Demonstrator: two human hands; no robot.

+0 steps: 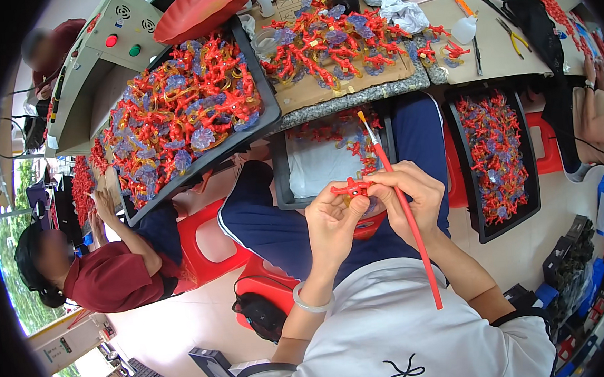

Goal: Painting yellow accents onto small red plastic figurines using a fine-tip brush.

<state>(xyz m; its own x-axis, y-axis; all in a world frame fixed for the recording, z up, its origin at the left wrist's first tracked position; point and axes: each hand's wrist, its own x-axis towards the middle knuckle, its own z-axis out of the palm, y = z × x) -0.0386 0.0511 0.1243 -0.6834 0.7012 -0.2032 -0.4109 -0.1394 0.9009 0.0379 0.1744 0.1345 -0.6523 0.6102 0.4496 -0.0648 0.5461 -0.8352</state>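
Between my two hands, over my lap, is a small red toy figure (352, 187). My left hand (334, 217) pinches it from the left with thumb and fingers. My right hand (413, 197) steadies its right side and also grips a long red-handled paintbrush (410, 223). The brush slants across the hand, bristles up and away, handle end toward my shirt. Just beyond my hands, a black tray (282, 172) lined with white cloth (314, 161) holds some red and purple figures along its far and right sides.
A large black tray (269, 97) heaped with figures stands at the left, under a red basin (201, 11). More figures (335, 45) cover the table ahead. Another filled tray (491, 156) is at the right, with pliers (514, 37) beyond. People sit on both sides.
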